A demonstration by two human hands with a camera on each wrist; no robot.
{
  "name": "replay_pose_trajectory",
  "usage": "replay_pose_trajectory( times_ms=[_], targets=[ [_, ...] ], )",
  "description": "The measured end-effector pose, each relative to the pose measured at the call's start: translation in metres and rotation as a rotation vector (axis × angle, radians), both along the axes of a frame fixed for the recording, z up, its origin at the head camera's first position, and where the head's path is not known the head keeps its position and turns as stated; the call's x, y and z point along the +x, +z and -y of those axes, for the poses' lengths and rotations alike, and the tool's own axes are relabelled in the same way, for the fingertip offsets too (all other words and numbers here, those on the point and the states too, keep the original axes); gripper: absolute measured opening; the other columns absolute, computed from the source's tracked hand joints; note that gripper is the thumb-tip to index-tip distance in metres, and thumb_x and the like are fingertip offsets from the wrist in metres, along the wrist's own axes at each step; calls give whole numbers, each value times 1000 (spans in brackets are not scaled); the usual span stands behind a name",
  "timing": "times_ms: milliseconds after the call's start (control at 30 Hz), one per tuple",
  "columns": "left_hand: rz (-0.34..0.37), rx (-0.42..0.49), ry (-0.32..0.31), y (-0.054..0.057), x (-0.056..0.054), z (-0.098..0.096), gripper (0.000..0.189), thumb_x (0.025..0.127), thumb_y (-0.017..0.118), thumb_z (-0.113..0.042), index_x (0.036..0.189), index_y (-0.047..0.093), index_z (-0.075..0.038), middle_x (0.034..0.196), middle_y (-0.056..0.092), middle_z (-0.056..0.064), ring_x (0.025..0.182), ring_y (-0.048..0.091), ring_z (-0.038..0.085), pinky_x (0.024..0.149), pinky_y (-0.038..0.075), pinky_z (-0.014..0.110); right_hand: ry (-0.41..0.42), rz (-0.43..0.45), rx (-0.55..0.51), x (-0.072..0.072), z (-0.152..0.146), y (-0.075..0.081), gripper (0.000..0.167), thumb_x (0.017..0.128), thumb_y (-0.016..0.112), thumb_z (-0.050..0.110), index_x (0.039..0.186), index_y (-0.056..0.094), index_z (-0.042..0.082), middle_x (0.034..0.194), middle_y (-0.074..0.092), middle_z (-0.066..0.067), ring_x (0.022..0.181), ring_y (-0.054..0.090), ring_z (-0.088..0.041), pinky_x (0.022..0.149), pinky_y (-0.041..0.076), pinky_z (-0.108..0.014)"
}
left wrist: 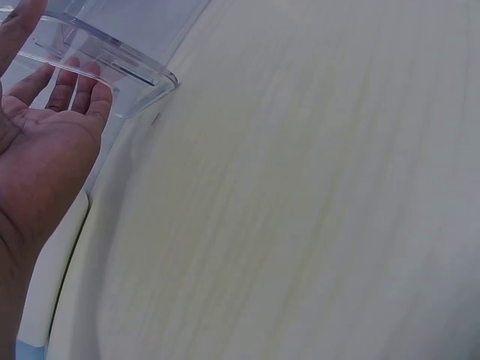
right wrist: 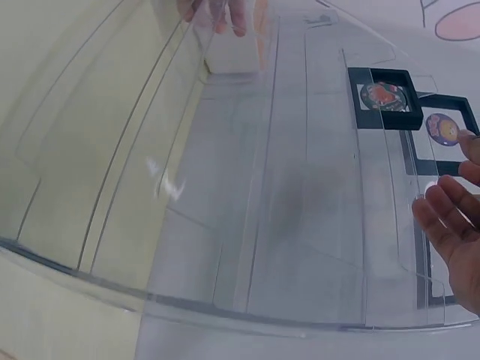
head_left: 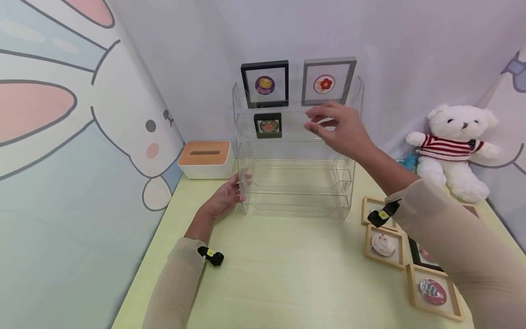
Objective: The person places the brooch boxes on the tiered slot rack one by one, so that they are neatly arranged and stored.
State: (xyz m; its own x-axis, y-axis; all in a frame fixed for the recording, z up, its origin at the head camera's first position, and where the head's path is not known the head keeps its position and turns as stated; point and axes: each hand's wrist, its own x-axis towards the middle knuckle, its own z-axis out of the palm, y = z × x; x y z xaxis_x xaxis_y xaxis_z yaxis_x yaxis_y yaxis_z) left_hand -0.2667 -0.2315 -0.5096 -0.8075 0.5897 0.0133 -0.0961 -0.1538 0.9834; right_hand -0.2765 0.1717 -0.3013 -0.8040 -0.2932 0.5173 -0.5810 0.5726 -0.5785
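Note:
A clear acrylic tiered rack (head_left: 300, 194) stands on the table by the wall. My left hand (head_left: 223, 198) grips its left side near the bottom, fingers and thumb around the side panel; the left wrist view shows the left hand (left wrist: 52, 150) at the rack's clear edge. In front of the upper tiers hovers my right hand (head_left: 341, 128), fingers loosely bent and holding nothing. The top tier bears a black frame (head_left: 245, 87) with a purple badge and a grey frame (head_left: 306, 82) with a red-flower badge. Below the former, a small dark frame (head_left: 269, 135) sits in the second tier.
Several wooden frames with badges, including one frame (head_left: 384, 262), lie at the right, partly hidden under my right sleeve, beside a black frame. Behind them sits a white teddy bear (head_left: 441, 173). Left of the rack is a tissue box (head_left: 205, 170).

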Motion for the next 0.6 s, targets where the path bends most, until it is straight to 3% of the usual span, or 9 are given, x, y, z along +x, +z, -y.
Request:
replay_pose_trajectory(
  times_ms=[133, 267, 367, 467, 600],
  targets=[
    [-7, 4, -4, -2, -1, 1, 94, 106, 69, 0, 179, 12, -16, 171, 36, 3, 151, 37, 12, 123, 32, 29, -7, 8, 5, 10, -16, -3, 36, 104, 80, 23, 136, 78, 8, 128, 76, -11, 113, 76, -22, 94, 59, -15],
    [-9, 4, -1, -2, -2, 1, 95, 105, 69, 2, 179, 12, -16, 170, 37, 2, 149, 37, 12, 125, 29, 32, -9, 39, -18, 20, -34, -7, 37, 105, 79, 26, 138, 77, 8, 129, 77, -9, 110, 71, -1, 91, 51, -4],
    [0, 2, 4, -3, -1, 1, 96, 105, 68, 5, 179, 13, -17, 169, 37, -1, 150, 37, 11, 125, 29, 32, -3, 60, -38, 27, -48, -11, 35, 105, 79, 25, 137, 78, 10, 127, 77, -8, 107, 66, 10, 91, 51, -3],
    [6, 4, 4, -3, -1, 1, 95, 105, 69, 4, 179, 13, -18, 171, 36, -1, 151, 37, 10, 126, 29, 31, 5, 66, -58, 33, -61, -17, 32, 104, 80, 19, 135, 79, 11, 124, 78, -8, 106, 67, 11, 91, 51, -4],
    [0, 4, -1, -3, -1, 1, 95, 106, 71, -3, 179, 12, -18, 173, 33, 0, 152, 36, 10, 127, 29, 31, 12, 82, -54, 44, -80, -24, 31, 102, 81, 12, 133, 80, 10, 120, 79, 4, 106, 69, 11, 90, 52, -4]
  ],
)
